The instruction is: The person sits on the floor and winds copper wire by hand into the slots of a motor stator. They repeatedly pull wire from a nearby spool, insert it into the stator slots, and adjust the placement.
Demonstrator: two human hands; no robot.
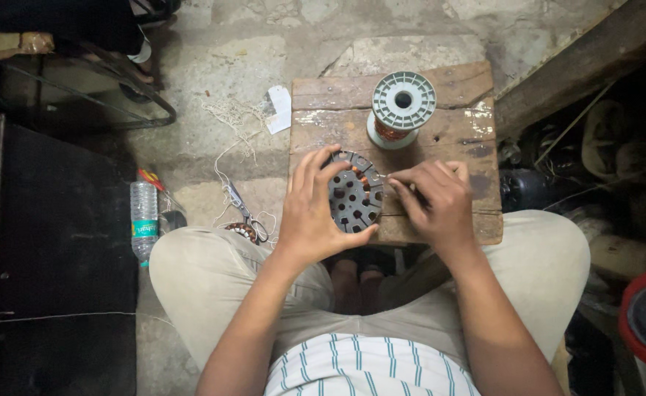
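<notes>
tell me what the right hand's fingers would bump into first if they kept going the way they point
The right hand points left, so its fingertips would probably first meet the round metal disc gripped by the left hand; they already look close to its rim, though depth is unclear.

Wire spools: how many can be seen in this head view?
1. The grey wire spool wound with copper wire stands upright on the wooden board, beyond the slotted stator core held in the left hand. Others may be hidden in the dark clutter at right.
</notes>
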